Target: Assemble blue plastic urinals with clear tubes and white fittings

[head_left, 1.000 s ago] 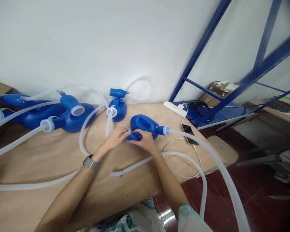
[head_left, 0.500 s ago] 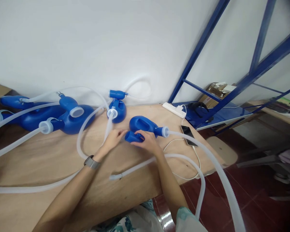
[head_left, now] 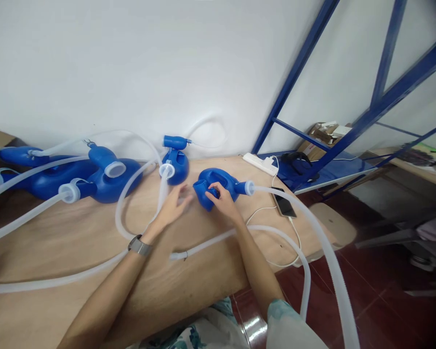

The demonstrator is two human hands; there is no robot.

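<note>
My right hand (head_left: pixel 224 202) grips a blue funnel-shaped plastic piece (head_left: pixel 201 193), its wide open mouth tilted up and to the left. Right behind that piece lies a blue plastic bottle with a handle (head_left: pixel 228 179); a white cap (head_left: pixel 249 188) on its neck joins a ribbed translucent hose (head_left: pixel 305 213). To the left of the funnel piece, my left hand (head_left: pixel 172 207) is held apart from it, fingers spread and slightly blurred, holding nothing. Nearer to me, a thinner clear tube (head_left: pixel 207 246) ends on the table with a small metal clip (head_left: pixel 185 255) around it.
Several more blue bottles with hoses (head_left: pixel 116 186) stand at the left, and another bottle (head_left: pixel 178 167) is by the wall. On the right are a power strip (head_left: pixel 259 164), a phone (head_left: pixel 284 202) with its cable, a stool (head_left: pixel 330 223) and a blue metal frame (head_left: pixel 294 72).
My left hand has drawn back from the funnel piece and its fingers have opened. My right hand has tipped the piece's mouth upward and raised it slightly. The clipped tube end has shifted a little right.
</note>
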